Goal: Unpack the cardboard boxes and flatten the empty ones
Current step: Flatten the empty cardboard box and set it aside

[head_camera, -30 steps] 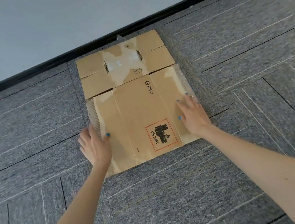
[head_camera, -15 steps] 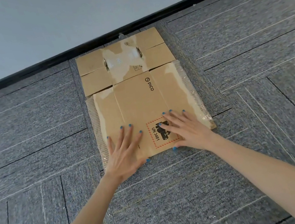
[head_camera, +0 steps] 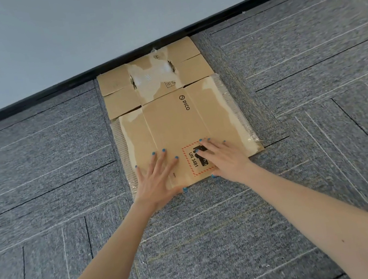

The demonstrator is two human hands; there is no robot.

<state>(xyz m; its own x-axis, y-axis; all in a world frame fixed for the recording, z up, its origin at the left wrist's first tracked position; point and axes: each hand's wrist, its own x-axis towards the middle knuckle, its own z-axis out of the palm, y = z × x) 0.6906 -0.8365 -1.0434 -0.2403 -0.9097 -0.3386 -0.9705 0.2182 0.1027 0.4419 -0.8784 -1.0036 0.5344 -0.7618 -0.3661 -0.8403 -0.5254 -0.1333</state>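
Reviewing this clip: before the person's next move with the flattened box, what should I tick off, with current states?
1. Brown PICO-printed cardboard box lies flat on the grey carpet: ok.
2. Left hand presses its near edge, fingers straight and spread: ok.
3. Right hand lies flat over the red-bordered UN 3481 label: ok.
4. Torn brown cardboard box behind, by the black skirting, also flat: ok.
5. Clear tape removed from the PICO box's right edge: not ok, it clings there.
6. Other boxes left to unpack: cannot tell, none in view.
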